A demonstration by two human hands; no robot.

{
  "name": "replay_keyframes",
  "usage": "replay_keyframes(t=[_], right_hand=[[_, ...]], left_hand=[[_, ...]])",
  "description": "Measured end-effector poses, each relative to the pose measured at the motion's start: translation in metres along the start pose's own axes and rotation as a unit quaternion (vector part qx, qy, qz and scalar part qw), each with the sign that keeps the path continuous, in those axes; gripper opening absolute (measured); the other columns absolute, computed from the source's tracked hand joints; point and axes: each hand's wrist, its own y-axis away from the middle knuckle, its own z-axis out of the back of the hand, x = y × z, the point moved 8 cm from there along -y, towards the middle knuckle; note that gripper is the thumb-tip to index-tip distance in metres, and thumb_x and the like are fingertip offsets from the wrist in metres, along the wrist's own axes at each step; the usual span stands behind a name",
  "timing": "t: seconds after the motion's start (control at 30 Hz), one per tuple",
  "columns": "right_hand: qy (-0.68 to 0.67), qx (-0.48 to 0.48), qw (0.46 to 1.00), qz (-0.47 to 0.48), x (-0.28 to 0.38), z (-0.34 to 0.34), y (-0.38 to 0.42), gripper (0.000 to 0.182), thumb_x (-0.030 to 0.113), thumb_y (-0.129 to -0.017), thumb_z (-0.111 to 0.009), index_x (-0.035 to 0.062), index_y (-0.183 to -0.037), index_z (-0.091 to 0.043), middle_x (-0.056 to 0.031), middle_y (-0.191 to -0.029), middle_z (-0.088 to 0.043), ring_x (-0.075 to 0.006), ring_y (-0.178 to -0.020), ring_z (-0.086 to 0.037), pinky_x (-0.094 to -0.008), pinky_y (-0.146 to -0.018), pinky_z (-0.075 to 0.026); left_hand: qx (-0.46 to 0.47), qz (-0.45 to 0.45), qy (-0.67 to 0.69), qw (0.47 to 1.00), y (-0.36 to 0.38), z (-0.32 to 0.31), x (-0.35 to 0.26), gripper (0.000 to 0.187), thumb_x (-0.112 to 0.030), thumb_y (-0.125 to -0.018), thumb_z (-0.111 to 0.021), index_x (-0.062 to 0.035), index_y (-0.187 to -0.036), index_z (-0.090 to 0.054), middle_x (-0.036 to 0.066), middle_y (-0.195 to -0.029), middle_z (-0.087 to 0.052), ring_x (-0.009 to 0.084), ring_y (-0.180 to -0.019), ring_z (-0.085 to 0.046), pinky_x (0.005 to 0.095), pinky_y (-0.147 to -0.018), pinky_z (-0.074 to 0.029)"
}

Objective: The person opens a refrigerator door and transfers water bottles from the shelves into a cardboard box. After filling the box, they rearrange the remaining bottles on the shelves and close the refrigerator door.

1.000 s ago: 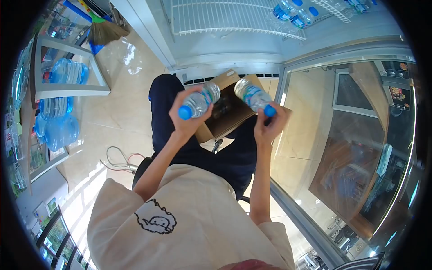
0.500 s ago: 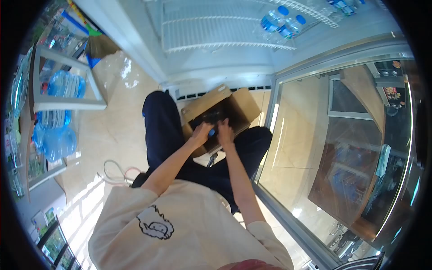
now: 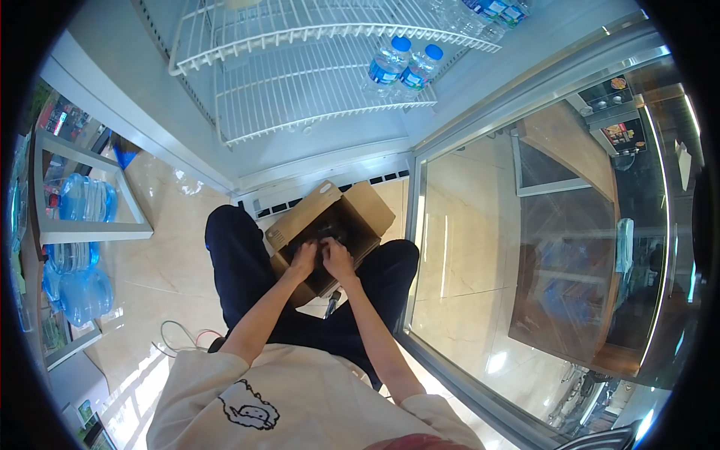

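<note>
I am viewing tiled floor, left. Bottles are standing on a wire shelf, upper centre. Left hand and right hand are reaching inside a cardboard box, centre; finger closure: cannot tell.

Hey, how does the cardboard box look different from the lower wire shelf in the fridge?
The cardboard box is brown with solid walls; the lower wire shelf is white with an open grid. The box has the left hand and right hand in its open top; the shelf, with no hand on it, holds blue-capped bottles. Both lie in front of the person.
</note>
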Motion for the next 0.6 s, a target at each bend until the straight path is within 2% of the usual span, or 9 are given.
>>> replay_keyframes(t=[0.13,0.17,0.2,0.23,0.33,0.37,0.43,0.53,0.6], right_hand=[[-0.117,-0.230,0.961,0.102,0.028,0.117,-0.044,0.022,-0.004,-0.092,-0.062,0.0020,-0.113,-0.062,-0.0142,-0.090,-0.070,-0.0287,-0.071,-0.070,-0.0377,-0.065,-0.055],[-0.031,-0.339,0.934,0.110,0.055,0.172,-0.051,0.018,-0.005,-0.092,-0.062,0.0025,-0.109,-0.062,-0.0130,-0.088,-0.068,-0.0271,-0.075,-0.069,-0.0377,-0.067,-0.053],[-0.132,-0.384,0.902,0.145,0.085,0.229,-0.061,0.016,-0.005,-0.092,-0.063,0.0027,-0.107,-0.061,-0.0126,-0.091,-0.066,-0.0281,-0.083,-0.066,-0.0373,-0.073,-0.053],[-0.089,-0.456,0.856,0.228,0.115,0.278,-0.067,0.017,-0.006,-0.092,-0.062,0.0020,-0.107,-0.061,-0.0132,-0.097,-0.065,-0.0296,-0.091,-0.064,-0.0373,-0.078,-0.051],[-0.032,-0.509,0.814,0.277,0.176,0.378,-0.106,0.024,0.006,-0.097,-0.061,0.0000,-0.120,-0.059,-0.0180,-0.116,-0.061,-0.0405,-0.108,-0.060,-0.0439,-0.087,-0.050],[0.007,-0.539,0.784,0.307,0.195,0.399,-0.114,0.028,0.008,-0.097,-0.062,-0.0001,-0.124,-0.058,-0.0189,-0.118,-0.061,-0.0423,-0.111,-0.058,-0.0455,-0.091,-0.049],[0.048,-0.503,0.804,0.313,0.204,0.416,-0.157,0.034,0.010,-0.097,-0.063,-0.0001,-0.128,-0.056,-0.0201,-0.121,-0.060,-0.0438,-0.113,-0.057,-0.0466,-0.095,-0.047],[0.066,-0.446,0.829,0.331,0.200,0.419,-0.192,0.040,0.007,-0.093,-0.068,0.0027,-0.131,-0.057,-0.0200,-0.118,-0.058,-0.0426,-0.110,-0.057,-0.0477,-0.093,-0.047],[-0.013,-0.428,0.852,0.300,0.194,0.410,-0.173,0.042,0.003,-0.090,-0.069,0.0039,-0.131,-0.058,-0.0185,-0.113,-0.058,-0.0407,-0.107,-0.058,-0.0477,-0.093,-0.047]], left_hand=[[-0.107,-0.181,0.017,0.978,-0.004,0.051,-0.087,0.025,0.003,-0.083,-0.068,-0.0008,-0.107,-0.061,0.019,-0.108,-0.062,0.0405,-0.102,-0.060,0.0484,-0.089,-0.051],[-0.175,-0.229,0.006,0.958,-0.008,0.076,-0.123,0.025,0.001,-0.083,-0.069,-0.0008,-0.106,-0.061,0.018,-0.105,-0.060,0.0401,-0.101,-0.059,0.0486,-0.089,-0.049],[-0.242,-0.276,-0.005,0.930,-0.013,0.105,-0.161,0.025,0.000,-0.083,-0.071,-0.0008,-0.105,-0.060,0.017,-0.102,-0.059,0.0397,-0.100,-0.057,0.0488,-0.088,-0.048],[-0.285,-0.312,0.007,0.907,-0.021,0.138,-0.197,0.026,-0.001,-0.082,-0.072,-0.0009,-0.105,-0.060,0.017,-0.102,-0.058,0.0404,-0.098,-0.056,0.0492,-0.087,-0.047],[-0.413,-0.333,0.026,0.847,-0.068,0.233,-0.286,0.043,-0.003,-0.076,-0.078,-0.0009,-0.114,-0.056,0.020,-0.108,-0.054,0.0430,-0.100,-0.051,0.0511,-0.087,-0.043],[-0.425,-0.303,0.064,0.851,-0.088,0.263,-0.308,0.062,-0.008,-0.072,-0.084,-0.0027,-0.125,-0.052,0.021,-0.118,-0.055,0.0398,-0.111,-0.053,0.0503,-0.102,-0.038],[-0.465,-0.301,0.069,0.830,-0.123,0.305,-0.347,0.076,-0.012,-0.070,-0.087,-0.0011,-0.134,-0.048,0.023,-0.125,-0.054,0.0427,-0.120,-0.052,0.0511,-0.105,-0.041],[-0.331,-0.240,0.045,0.912,-0.211,0.307,-0.345,0.080,-0.014,-0.071,-0.087,0.0009,-0.137,-0.045,0.022,-0.126,-0.055,0.0468,-0.119,-0.055,0.0536,-0.097,-0.049],[-0.306,-0.288,0.063,0.905,-0.229,0.303,-0.332,0.079,-0.017,-0.072,-0.089,-0.0019,-0.136,-0.045,0.019,-0.124,-0.057,0.0437,-0.116,-0.060,0.0534,-0.093,-0.052]])
